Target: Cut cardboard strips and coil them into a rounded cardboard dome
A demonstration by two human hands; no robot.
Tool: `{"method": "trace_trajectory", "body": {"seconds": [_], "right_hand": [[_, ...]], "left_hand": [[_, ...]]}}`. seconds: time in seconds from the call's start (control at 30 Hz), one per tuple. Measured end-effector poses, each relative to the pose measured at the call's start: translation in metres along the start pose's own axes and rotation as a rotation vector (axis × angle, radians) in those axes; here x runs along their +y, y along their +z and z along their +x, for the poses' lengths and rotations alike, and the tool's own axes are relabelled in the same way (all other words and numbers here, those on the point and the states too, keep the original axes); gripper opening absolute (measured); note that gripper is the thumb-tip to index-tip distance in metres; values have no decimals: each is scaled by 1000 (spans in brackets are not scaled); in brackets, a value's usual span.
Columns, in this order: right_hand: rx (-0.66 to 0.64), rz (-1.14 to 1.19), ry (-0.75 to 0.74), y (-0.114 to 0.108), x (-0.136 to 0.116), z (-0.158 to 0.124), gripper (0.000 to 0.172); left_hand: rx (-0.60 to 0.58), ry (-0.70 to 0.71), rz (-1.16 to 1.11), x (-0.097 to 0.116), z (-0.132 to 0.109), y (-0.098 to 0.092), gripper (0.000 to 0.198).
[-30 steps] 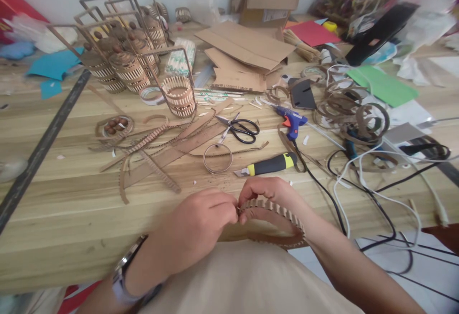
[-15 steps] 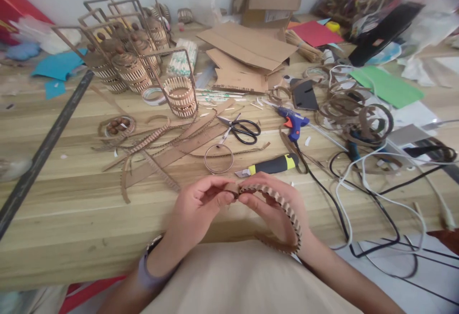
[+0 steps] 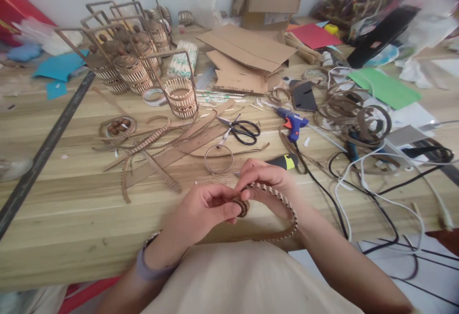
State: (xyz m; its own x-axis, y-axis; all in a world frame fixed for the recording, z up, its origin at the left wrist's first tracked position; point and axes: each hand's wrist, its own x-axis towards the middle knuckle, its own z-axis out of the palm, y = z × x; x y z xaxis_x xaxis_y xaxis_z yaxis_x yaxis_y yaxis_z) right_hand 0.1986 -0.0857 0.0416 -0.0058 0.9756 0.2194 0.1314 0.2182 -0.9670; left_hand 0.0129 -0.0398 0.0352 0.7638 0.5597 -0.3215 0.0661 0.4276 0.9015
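Note:
A corrugated cardboard strip (image 3: 292,209) is wound into a small tight coil at one end, and its loose length curves out to the right and back toward my body. My left hand (image 3: 211,205) pinches the coil between thumb and fingers. Just above the coil, my right hand (image 3: 265,180) grips the strip where it leaves the roll. A utility knife (image 3: 289,161) with a black and yellow handle lies behind my right hand, which hides part of it. Beyond my hands are a thin brown ring (image 3: 219,159) and black-handled scissors (image 3: 244,131).
A blue glue gun (image 3: 294,122) and tangled cables (image 3: 340,194) lie to the right. Further left are cardboard strips (image 3: 150,139), a ring of brown beads (image 3: 117,126) and several small lantern-like baskets (image 3: 132,70). Flat cardboard (image 3: 247,48) is stacked at the back.
The coil has turned so its spiral end shows, and it sits slightly lower. My right hand has shifted up over it, covering more of the knife, and the strip's loop has swung.

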Motion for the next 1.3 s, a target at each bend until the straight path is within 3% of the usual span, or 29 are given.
{"method": "trace_trajectory", "body": {"seconds": [0.1,0.17,0.27,0.37,0.53,0.63,0.8,0.97,1.2,1.3], "right_hand": [[-77,50,98,0,4,5,26],[-121,151,256,0,8,8,29],[-24,380,536,3,16,13,42],[123,457,628,6,27,14,52],[196,372,632,9,27,-6,49],[200,138,504,13,17,-20,34],[160,-135,287,17,6,-24,19],[8,-329,167,13,-4,-21,22],[-163,-423,219,8,-15,-19,26],[-101,-351,270,8,-14,-21,24]], "left_hand": [[-4,-22,7,-2,1,-1,5],[3,-40,13,-2,3,0,4],[-27,-60,-21,-1,5,1,4],[38,-48,-134,-1,6,-1,10],[278,-37,-205,-3,7,-5,22],[343,-1,-138,-4,8,-4,20],[291,-5,29,-4,5,-2,17],[233,20,238,1,-1,-2,9],[202,85,655,10,-5,2,11],[217,105,581,7,-4,2,11]]}}
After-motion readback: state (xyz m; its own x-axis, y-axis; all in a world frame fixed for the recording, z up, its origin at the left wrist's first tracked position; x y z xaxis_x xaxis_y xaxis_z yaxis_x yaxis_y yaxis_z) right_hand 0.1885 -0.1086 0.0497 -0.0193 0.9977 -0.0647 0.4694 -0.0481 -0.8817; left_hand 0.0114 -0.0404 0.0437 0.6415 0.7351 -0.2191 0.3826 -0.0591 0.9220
